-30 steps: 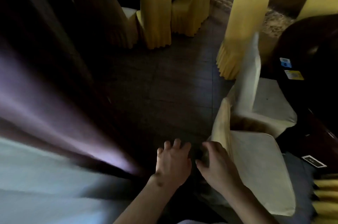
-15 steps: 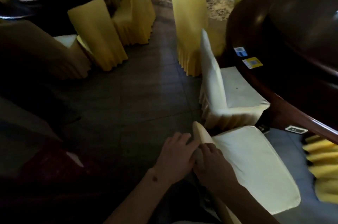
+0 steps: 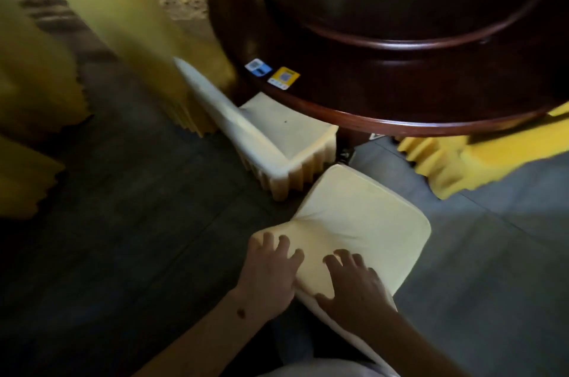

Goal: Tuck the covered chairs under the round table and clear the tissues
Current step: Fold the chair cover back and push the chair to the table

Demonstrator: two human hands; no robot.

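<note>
Chair (image 3: pixel 363 216) nearer table edge (image 3: pixel 400 126); hands (image 3: pixel 311 278) atop.

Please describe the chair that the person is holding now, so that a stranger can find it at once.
Start from the dark round table. At its near edge stand pale covered chairs; the held chair is nearest the camera. Only this one has the left hand and right hand on top of its backrest, and its seat is not yet under the table.
</note>
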